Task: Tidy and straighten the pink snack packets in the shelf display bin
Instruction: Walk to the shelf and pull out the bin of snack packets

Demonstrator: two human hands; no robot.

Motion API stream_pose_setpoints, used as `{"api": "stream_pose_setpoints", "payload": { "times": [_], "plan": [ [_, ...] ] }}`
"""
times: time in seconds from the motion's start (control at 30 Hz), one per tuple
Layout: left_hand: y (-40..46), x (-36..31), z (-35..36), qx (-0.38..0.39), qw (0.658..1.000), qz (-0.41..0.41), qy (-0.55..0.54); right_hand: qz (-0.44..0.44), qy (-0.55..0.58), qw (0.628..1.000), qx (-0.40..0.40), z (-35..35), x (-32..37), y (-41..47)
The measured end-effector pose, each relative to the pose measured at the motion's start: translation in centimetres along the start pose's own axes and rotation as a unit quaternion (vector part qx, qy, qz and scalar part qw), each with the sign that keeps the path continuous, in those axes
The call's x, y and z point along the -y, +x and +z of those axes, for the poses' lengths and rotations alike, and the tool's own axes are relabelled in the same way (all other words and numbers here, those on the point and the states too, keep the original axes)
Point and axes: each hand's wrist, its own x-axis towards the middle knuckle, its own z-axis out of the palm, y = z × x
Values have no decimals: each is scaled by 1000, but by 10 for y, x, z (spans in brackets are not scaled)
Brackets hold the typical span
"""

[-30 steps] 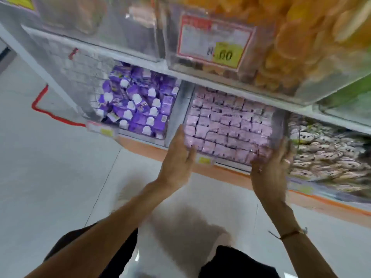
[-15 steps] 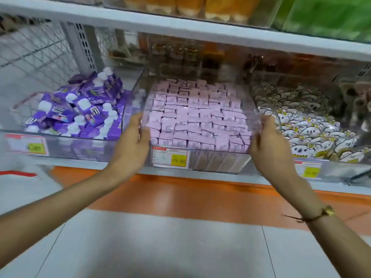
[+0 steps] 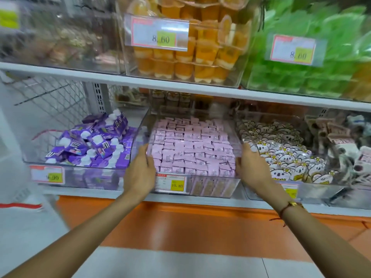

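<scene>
- On the lower shelf, between two neighbouring bins, the pink snack packets (image 3: 192,149) lie in fairly even rows inside a clear display bin (image 3: 212,186); a few near the front right corner look slightly askew, though the blur makes that hard to judge.
- At the bin's front left corner the left hand (image 3: 140,173) has its grip curled round the clear wall, thumb on the inside edge beside the packets.
- At the front right corner the right hand (image 3: 252,169) presses against the right wall, fingers reaching up along the side; I cannot tell whether they hook over the rim or just lie flat on it.
- Judging by that, the step in hand is squaring the whole bin on the shelf (image 3: 96,194), not handling single packets.
- Next, I'd say, an even two-handed nudge would set the front wall parallel to the shelf edge, and then the fingers could go in to flatten the crooked packets at the front.
- Its price label (image 3: 172,183) hangs on the front wall between the hands.
- Left of it sits a bin of purple packets (image 3: 90,143); right of it, touching or nearly so, a bin of koala-print packets (image 3: 281,155).
- Above, another shelf carries orange jelly cups (image 3: 190,57) and green packets (image 3: 313,63).
</scene>
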Motion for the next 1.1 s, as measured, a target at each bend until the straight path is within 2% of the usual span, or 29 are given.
{"api": "stream_pose_setpoints", "payload": {
  "times": [0.1, 0.27, 0.47, 0.6, 0.8, 0.97, 1.1],
  "plan": [
    [1, -1, -6, -1, 1000, 0, -5, -7, 3, 1000, 6, -3, -1, -4],
    [10, -9, -20, 35, 994, 39, 95, -12, 20, 999, 32, -13, -3, 3],
    [31, -30, -37, 51, 992, 30, 108, 0, 49, 999, 21, -30, 1, 15],
    [39, -39, -48, 42, 992, 40, 114, -32, 48, 998, 20, -45, 2, 20],
    [6, -22, -62, 55, 988, 108, 92, -66, 71, 995, 14, -53, -15, -13],
    [-12, 4, -54, 68, 992, 96, 48, -73, 94, 993, -7, -37, -19, -35],
    [-21, 8, -45, 31, 993, 114, 25, -74, 125, 989, -13, -30, -23, -38]
  ]
}}
